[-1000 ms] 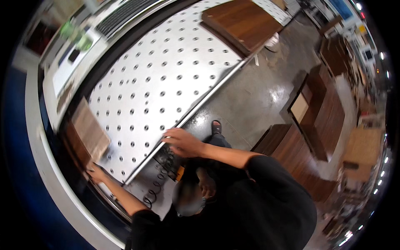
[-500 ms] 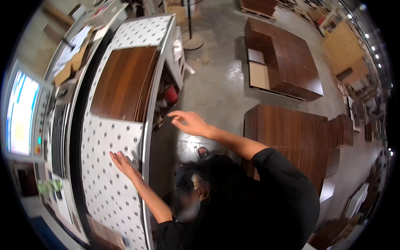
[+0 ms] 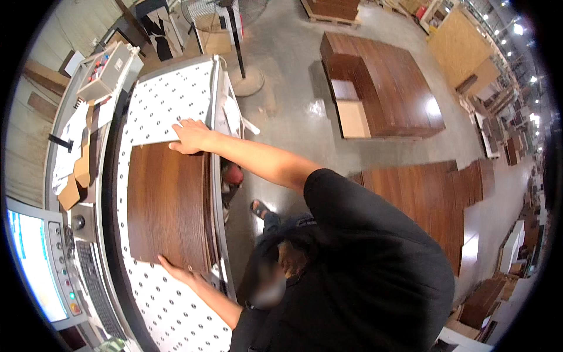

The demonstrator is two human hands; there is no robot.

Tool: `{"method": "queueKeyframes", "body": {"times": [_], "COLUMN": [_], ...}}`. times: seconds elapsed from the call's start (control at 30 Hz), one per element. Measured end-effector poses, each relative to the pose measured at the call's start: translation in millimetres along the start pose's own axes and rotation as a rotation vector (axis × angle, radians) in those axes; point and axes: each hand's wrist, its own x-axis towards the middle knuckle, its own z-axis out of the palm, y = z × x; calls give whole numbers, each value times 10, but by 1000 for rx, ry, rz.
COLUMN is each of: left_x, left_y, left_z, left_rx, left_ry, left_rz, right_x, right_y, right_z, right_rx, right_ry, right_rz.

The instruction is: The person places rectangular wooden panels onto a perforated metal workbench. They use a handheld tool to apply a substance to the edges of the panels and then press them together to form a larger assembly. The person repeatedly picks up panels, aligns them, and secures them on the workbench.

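A stack of dark brown wood-grain panels [image 3: 167, 205] lies on a white work table dotted with holes [image 3: 170, 100]. My right hand [image 3: 190, 136] grips the far end of the top panel, fingers over its edge, with the arm stretched out bare. My left hand [image 3: 174, 271] holds the near end of the same panel, close to the table's right-hand edge. Both hands sit on the panel's corners nearest the floor side.
A control console with a lit screen [image 3: 29, 264], buttons and a keyboard [image 3: 94, 281] runs along the table's left. Cardboard scraps [image 3: 79, 170] lie beside it. Stacks of brown panels [image 3: 387, 88] stand on the concrete floor to the right, and a fan stand [image 3: 246, 76] stands beyond the table.
The view has swung along the table. Both hands left the bare perforated top and now hold the two ends of the brown panel.
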Motion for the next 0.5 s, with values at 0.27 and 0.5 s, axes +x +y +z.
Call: {"method": "queueKeyframes", "body": {"times": [0.27,0.5], "left_x": [-245,-226], "left_y": [319,421], "left_z": [124,230], "left_rx": [87,43], "left_ry": [102,109], "left_rz": [-114,-190], "right_x": [727,486], "right_y": [500,193], "right_z": [423,125], "right_rx": [338,226], "right_ry": [-670,-661], "right_rz": [-26,-5]}}
